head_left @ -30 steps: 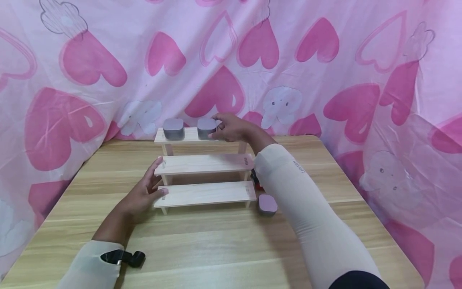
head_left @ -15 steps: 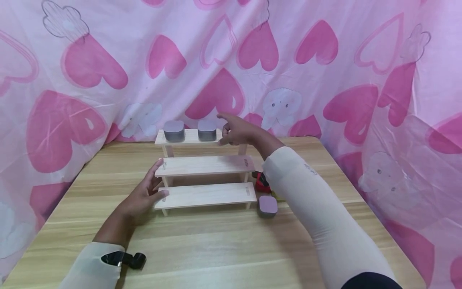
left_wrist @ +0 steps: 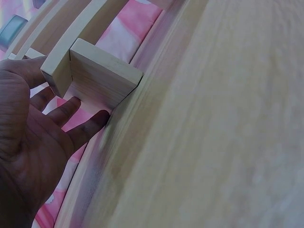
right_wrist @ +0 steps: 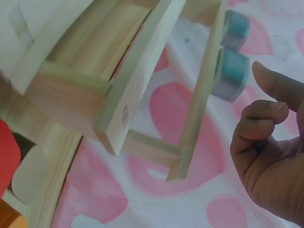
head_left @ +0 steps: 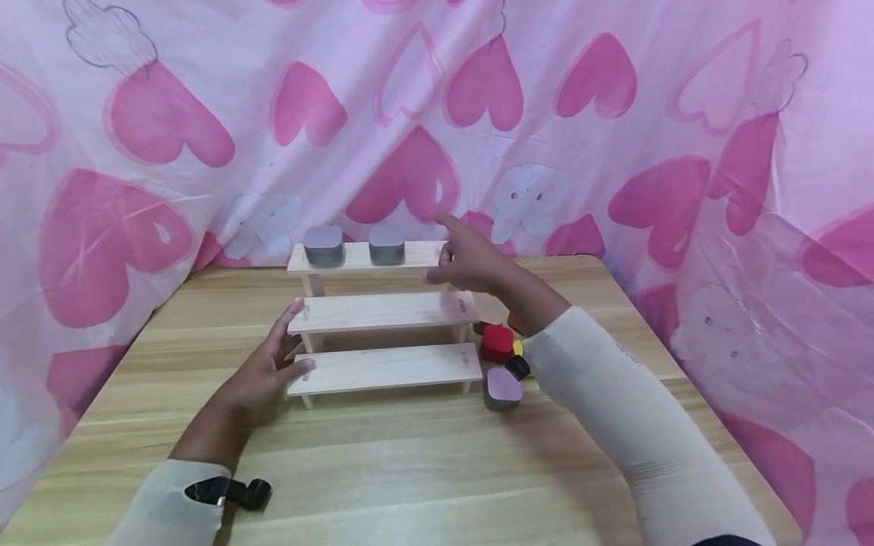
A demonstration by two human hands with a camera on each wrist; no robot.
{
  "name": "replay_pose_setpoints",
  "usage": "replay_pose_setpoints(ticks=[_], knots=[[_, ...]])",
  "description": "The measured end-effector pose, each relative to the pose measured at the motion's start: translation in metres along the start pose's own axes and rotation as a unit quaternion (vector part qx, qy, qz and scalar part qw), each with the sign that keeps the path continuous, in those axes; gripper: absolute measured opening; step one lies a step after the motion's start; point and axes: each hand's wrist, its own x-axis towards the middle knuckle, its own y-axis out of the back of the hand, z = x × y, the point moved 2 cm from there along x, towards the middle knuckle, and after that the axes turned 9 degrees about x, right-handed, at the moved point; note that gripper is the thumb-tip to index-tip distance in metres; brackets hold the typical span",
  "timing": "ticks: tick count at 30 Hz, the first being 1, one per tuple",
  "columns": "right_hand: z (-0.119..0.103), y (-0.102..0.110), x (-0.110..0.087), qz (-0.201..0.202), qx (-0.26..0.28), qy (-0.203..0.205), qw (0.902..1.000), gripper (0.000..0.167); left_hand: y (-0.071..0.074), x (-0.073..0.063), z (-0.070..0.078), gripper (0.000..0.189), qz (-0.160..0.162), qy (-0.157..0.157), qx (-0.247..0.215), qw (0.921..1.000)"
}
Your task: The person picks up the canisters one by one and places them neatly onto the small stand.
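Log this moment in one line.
left hand: touching rack; right hand: empty, near top shelf; two gray blocks: on top shelf; third gray block: on table

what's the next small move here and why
Probably lower the right hand to the grey block on the table beside the rack and grasp it. That hand looks empty, two similar blocks sit on the top shelf, and bare shelf shows to their right. The left hand rests at the rack's left end.
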Motion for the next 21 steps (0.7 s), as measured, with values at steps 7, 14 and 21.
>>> replay_pose_setpoints(ticks=[7, 14, 21], knots=[[0.005, -0.012, -0.034, 0.003, 0.015, 0.034, 0.9993, 0.108, 0.001, -0.001, -0.001, 0.106, 0.003, -0.010, 0.000, 0.9999], [0.013, -0.025, -0.073, -0.015, -0.019, 0.072, 0.9971, 0.113, 0.001, -0.001, -0.003, 0.107, 0.002, -0.014, 0.010, 0.9999], [0.039, -0.027, -0.103, -0.038, -0.024, 0.046, 0.9979, 0.113, 0.002, 0.000, -0.001, 0.107, 0.001, -0.011, 0.012, 0.9999]])
